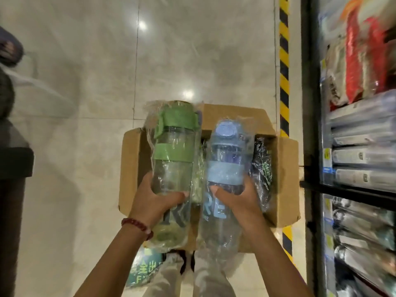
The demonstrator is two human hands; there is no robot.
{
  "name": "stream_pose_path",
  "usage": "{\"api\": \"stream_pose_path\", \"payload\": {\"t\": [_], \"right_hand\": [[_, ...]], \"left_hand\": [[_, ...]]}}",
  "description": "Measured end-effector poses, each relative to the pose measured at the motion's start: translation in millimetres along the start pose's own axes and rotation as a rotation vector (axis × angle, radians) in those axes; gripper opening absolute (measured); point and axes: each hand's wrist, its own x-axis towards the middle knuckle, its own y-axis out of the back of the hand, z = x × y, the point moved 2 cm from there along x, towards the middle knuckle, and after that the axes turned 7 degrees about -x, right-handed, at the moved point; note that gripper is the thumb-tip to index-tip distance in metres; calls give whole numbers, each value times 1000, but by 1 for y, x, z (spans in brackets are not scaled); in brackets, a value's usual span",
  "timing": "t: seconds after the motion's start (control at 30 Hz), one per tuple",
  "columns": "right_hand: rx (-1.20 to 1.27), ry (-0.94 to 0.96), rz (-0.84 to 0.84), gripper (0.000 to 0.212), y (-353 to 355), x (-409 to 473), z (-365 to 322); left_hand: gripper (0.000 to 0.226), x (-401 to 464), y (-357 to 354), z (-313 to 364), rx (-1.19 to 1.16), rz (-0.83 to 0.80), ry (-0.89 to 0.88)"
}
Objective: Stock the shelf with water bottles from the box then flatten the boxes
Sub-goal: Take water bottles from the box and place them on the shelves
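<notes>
With the left hand (157,202) gripping the green-lidded water bottle (173,168) and the right hand (237,200) gripping the blue-lidded water bottle (225,168), both above the open cardboard box (287,179), the loose slick plastic wrap may let either bottle slip from the fingers.

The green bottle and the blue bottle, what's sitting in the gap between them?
In the head view, another plastic-wrapped bottle lying in the open cardboard box shows between the green bottle and the blue bottle.
</notes>
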Motion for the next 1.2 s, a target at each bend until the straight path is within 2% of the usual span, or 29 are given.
{"api": "stream_pose_path", "payload": {"t": [0.1, 0.23, 0.37, 0.47, 0.53, 0.6, 0.77, 0.9, 1.07, 1.2], "right_hand": [[107, 96, 72, 67, 27, -44, -44], [176, 204, 113, 86, 60, -104, -92], [241, 295, 179, 67, 88, -163, -131], [283, 357, 210, 57, 106, -211, -148], [300, 415, 215, 57, 116, -244, -155], [293, 476, 204, 62, 125, -274, -161], [370, 526, 238, 72, 144, -340, -168], [396, 509, 332, 96, 147, -376, -161], [439, 522, 519, 83, 133, -415, -148], [544, 530, 659, 85, 108, -446, -125]], "left_hand": [[83, -42, 6, 49, 47, -24, -89], [65, -106, 6, 110, 68, -81, -235], [80, -167, 3, 160, 22, -146, -334], [84, -208, 1, 184, -10, -185, -394], [79, -237, -1, 199, -18, -209, -446], [72, -263, -1, 212, -28, -236, -488], [77, -312, 0, 228, -45, -286, -553], [82, -337, 2, 234, -13, -378, -603], [70, -357, 8, 250, 51, -512, -684], [65, -376, 16, 246, 120, -625, -781]]}}
